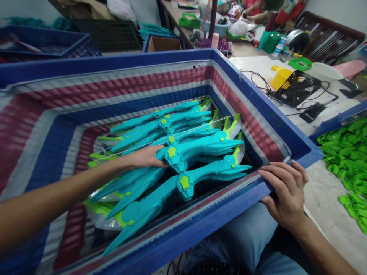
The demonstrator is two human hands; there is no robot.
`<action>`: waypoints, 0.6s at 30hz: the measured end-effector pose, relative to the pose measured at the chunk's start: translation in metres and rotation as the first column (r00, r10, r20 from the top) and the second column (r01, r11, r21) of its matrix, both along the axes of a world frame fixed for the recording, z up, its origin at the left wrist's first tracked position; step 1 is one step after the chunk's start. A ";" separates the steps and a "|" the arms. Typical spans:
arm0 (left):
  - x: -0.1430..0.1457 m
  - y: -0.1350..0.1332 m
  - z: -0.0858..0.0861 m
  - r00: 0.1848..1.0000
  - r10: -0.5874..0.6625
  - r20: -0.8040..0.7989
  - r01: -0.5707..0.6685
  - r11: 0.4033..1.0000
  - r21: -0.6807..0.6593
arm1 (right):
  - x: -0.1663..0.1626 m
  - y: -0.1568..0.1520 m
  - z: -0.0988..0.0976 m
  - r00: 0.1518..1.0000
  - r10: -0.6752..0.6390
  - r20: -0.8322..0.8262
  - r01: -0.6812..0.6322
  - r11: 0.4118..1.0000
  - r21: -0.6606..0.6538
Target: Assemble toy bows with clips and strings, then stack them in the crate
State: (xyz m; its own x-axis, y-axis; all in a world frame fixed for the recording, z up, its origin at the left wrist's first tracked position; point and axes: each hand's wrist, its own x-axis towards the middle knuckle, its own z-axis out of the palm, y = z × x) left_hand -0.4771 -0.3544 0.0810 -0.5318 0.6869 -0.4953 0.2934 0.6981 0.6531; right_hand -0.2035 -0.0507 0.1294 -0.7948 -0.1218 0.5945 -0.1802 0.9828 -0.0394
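The teal toy bows (200, 147), trimmed in lime green with a green hexagon at each grip, lay stacked side by side, long tips overlapping. They filled the bottom of the blue crate (272, 110), lined in red, white and blue stripes, seemingly resting on clear plastic wrapping (100, 223).

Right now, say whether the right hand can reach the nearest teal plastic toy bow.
Probably yes: the right hand rests on the rim of the blue plastic crate, and the teal plastic toy bow lies uncovered just inside it.
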 end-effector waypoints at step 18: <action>-0.059 -0.005 -0.015 0.917 -0.077 -0.392 0.005 0.984 -0.180 | -0.005 -0.004 -0.004 0.999 -0.030 -0.021 0.029 0.998 -0.055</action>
State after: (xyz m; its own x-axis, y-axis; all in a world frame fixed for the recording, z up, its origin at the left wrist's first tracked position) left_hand -0.5358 -0.3597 0.0657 -0.6816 0.6358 -0.3622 0.5334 0.7706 0.3488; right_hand -0.2083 -0.0548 0.1253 -0.7844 -0.0653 0.6168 -0.1522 0.9843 -0.0894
